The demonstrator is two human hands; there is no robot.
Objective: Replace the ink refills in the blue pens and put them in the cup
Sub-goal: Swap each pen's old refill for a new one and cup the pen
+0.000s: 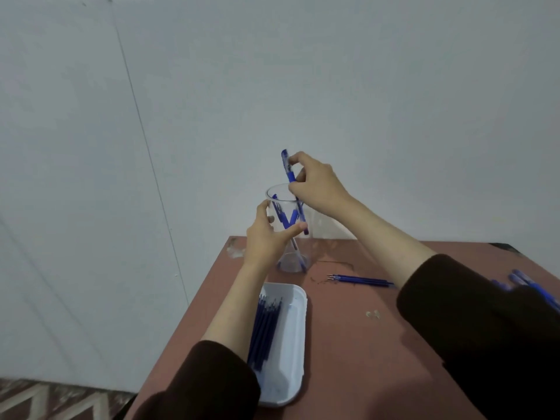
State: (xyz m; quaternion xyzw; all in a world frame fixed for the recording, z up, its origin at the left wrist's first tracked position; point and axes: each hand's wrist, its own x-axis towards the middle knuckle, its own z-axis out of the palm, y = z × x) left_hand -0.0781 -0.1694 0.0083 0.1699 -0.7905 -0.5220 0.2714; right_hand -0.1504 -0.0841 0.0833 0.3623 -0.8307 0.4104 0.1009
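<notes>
Indoors, a reddish-brown bench (pixel 363 344) is seen, scuffed and scratched near its far corner, backed by a plain pale wall (pixel 272 71). A patterned floor (pixel 45 401) shows at lower left. Dark sleeves (pixel 485 328) are worn on both arms.

A clear cup (pixel 288 259) is stood on the bench's far-left corner. It is held by the left grip (pixel 269 234), thumb on the near side and fingers curled round the upper wall. Stored pens (pixel 280 213), blue, are leaned inside it just beyond the left thumb.

A blue pen (pixel 291 176) is pinched by the right grip (pixel 315 180), which is closed on the pen's upper half between thumb and fingertips, directly above the left grip. Long axis: near upright, top tipped left, away from the right palm. The lower end lies below the cup's rim and is seen through the clear wall beside the left thumb tip. Which end is the writing tip cannot be told.

Below the left grip, nearer the wearer, a white tray (pixel 295 328) is laid with dark blue refills (pixel 265 325) lengthwise along its left side. Below the right wrist, loose refills (pixel 360 279) are laid on the bench, tips pointed left. Spare pens (pixel 533 286) are glimpsed far right of the right grip, past the sleeve.

Print on the pens is too small to be read.
</notes>
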